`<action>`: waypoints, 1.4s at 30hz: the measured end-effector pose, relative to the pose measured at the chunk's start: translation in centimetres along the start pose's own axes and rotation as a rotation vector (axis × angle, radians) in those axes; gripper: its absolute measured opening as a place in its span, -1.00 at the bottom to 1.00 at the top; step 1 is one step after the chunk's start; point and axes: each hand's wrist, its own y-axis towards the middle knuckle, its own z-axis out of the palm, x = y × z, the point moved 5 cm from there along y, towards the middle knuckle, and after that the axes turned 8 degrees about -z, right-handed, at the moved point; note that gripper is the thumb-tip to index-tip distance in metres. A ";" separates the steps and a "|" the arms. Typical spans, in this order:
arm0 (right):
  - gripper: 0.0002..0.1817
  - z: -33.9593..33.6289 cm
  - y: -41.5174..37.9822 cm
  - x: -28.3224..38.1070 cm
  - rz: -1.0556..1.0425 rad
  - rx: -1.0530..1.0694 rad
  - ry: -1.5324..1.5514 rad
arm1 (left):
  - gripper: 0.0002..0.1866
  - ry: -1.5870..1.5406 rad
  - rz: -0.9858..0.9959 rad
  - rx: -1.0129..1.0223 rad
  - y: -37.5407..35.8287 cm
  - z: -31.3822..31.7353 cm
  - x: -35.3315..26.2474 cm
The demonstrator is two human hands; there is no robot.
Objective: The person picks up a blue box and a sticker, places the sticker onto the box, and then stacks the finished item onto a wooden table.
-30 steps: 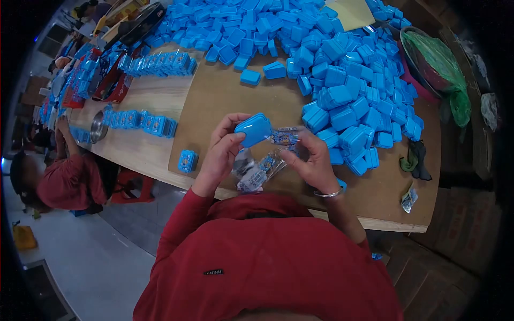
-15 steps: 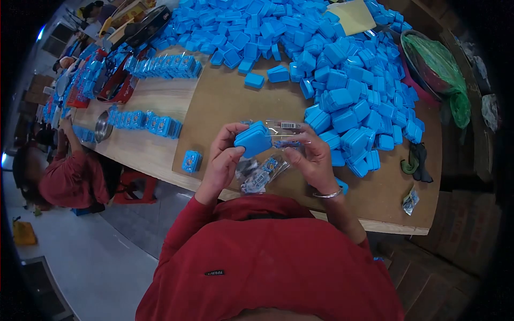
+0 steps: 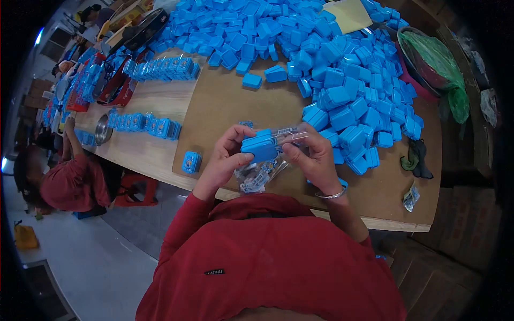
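Blue box pinched in left hand, above table edge | right hand pinches clear sleeve at the box's end, looks lined up to slip on | spare sleeves under hands | box pile within reach

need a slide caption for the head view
Both hands, left hand and right hand, hold a blue box in a clear sleeve.

Bare bench is lying open at frame centre above the hands; the heaped blue boxes are blocking the upper right.
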 end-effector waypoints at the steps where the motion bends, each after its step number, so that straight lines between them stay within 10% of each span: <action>1: -0.90 -0.1 0.1 0.0 0.074 -0.025 0.046 | -0.55 -0.005 0.002 0.006 0.0 -0.2 0.3; 12: -0.80 0.3 0.7 1.1 0.177 -0.020 -0.158 | -0.55 -0.045 0.034 0.001 0.2 0.6 -0.2; 15: -0.46 0.6 0.5 0.3 0.239 -0.167 0.005 | -0.55 -0.118 0.031 -0.054 0.2 1.0 0.1; 21: 0.27 2.3 1.4 1.8 -0.162 -0.014 -0.721 | -0.41 -0.329 0.015 -0.132 0.6 1.5 1.9; 42: 0.29 1.7 1.5 1.3 -0.375 -0.004 -0.660 | -0.51 -0.124 -0.063 -0.194 0.5 4.2 0.6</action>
